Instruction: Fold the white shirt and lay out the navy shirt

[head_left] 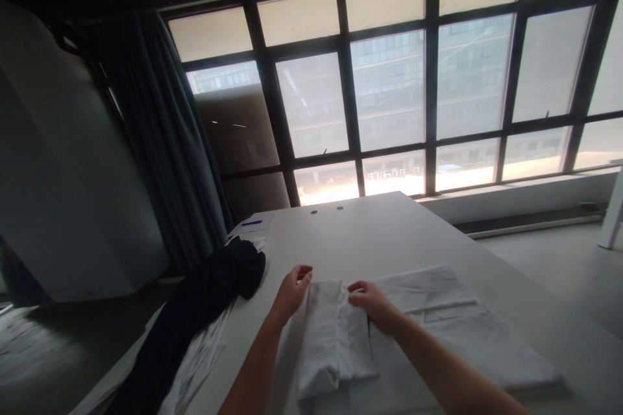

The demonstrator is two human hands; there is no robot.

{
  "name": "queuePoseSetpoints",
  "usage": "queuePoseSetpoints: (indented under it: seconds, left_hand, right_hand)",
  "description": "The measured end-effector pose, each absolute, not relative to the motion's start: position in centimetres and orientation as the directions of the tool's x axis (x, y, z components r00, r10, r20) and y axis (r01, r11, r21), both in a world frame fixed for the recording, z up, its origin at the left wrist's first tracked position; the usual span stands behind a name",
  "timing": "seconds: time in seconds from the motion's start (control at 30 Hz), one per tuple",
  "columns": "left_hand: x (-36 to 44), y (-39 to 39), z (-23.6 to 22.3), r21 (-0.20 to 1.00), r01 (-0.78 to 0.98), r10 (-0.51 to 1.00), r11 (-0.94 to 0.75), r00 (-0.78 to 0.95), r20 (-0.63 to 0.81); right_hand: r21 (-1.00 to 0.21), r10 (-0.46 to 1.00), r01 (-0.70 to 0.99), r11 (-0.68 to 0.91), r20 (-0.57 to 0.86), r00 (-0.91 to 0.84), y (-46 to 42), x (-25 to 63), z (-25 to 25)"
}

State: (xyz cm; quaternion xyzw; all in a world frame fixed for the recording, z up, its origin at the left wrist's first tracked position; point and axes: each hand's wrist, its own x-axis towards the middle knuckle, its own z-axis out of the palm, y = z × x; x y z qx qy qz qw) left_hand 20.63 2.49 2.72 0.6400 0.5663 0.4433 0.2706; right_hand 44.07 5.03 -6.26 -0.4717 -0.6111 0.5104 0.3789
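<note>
A folded white cloth (pixel 324 324) lies lengthwise on the white table in front of me, with a wrinkled seam down its middle and a small turned-up fold near its close end. At its far left corner is my left hand (pixel 293 295), fingers curled and closed at the cloth's edge. My right hand (pixel 374 303) pinches the far right part of the same cloth, its thumb and forefinger close together. Under and beyond my right forearm, a larger folded white cloth (pixel 491 337) is spread flat on the table.
Along the left edge of the table (pixel 350 233), a dark garment (pixel 195 311) lies over more white cloth (pixel 202 360). Behind it, a blue pen (pixel 252 223) rests on papers. Two round holes sit near the far edge. A dark curtain (pixel 160 142) and large windows stand beyond.
</note>
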Motion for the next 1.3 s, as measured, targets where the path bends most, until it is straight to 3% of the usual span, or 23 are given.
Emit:
queuePoseSetpoints:
  seconds: [0.13, 0.27, 0.53, 0.93, 1.3]
  left_hand:
    - [19.0, 3.4, -1.3, 0.88, 0.438, 0.97, -0.183, -0.065, 0.234]
    - [19.9, 3.7, -3.4, 0.878, 0.435, 0.971, -0.2, -0.029, 0.235]
    - [19.5, 3.6, -3.6, 0.824, 0.527, 0.966, -0.208, -0.02, 0.257]
    - [19.8, 5.3, -5.8, 0.542, 0.83, 0.974, -0.131, 0.006, 0.226]
    - [19.2, 5.0, -5.4, 0.394, 0.916, 0.987, -0.072, 0.008, 0.16]
  right_hand:
    - [-0.946, 0.972, 0.319, 0.059, -0.018, -0.234, 5.7, 44.7, -5.2]
    - [-0.888, 0.972, 0.418, 0.192, 0.113, -0.207, 7.1, 44.2, -3.7]
    - [-0.824, 0.904, 0.467, 0.322, 0.122, -0.409, 8.0, 41.1, -3.0]
    - [-0.695, 0.943, 0.647, 0.315, 0.15, -0.297, 7.8, 40.7, -3.4]
    - [-0.491, 0.962, 0.828, 0.272, 0.119, -0.245, 7.8, 40.5, -5.0]
